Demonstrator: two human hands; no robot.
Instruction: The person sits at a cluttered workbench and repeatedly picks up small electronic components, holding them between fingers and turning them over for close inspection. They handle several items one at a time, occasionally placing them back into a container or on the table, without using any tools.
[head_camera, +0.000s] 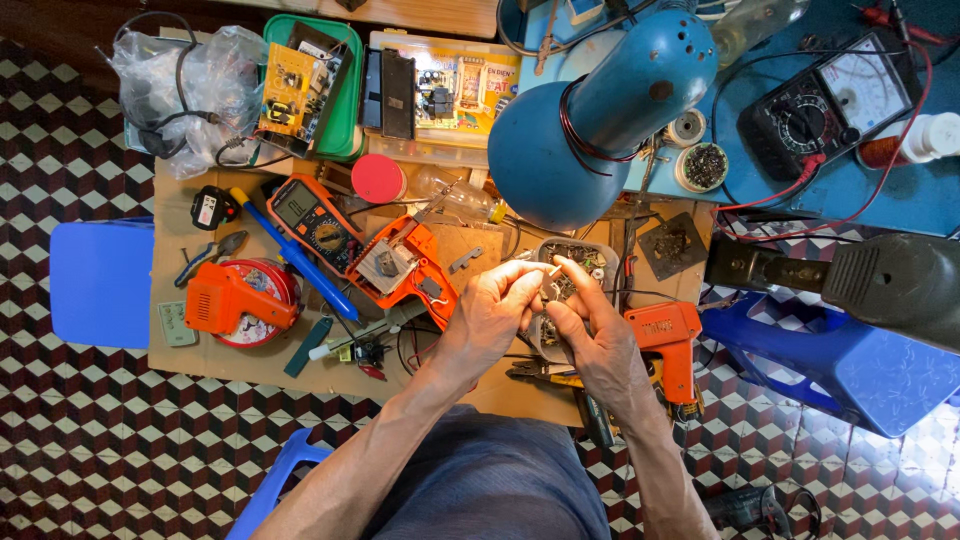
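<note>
Both forearms reach up from the bottom edge of the view over a dark grey lap, and the hands meet above the near right part of a cardboard sheet (200, 355) spread on the checkered floor. Left hand (487, 315) and right hand (590, 335) touch at the fingertips, pinching between them a small pale part (553, 270); what kind of part it is cannot be told, as it is tiny. Each hand's grip is narrow, thumb against forefinger, closed on that part. Just behind the fingers sits a clear plastic tray of small components (590, 255). An orange soldering gun (668, 340) lies just right of the right hand at the cardboard's right edge, with pliers (535, 372) under the wrists. Left of the left hand lies an opened orange device (405, 270), then an orange digital multimeter (312, 220) and a blue-handled soldering iron (300, 262). Near the left edge, another orange tool (230, 300) rests on a red round tin (265, 285). A blue desk lamp (590, 120) hangs over the far side, beside an analogue multimeter (830, 100).
</note>
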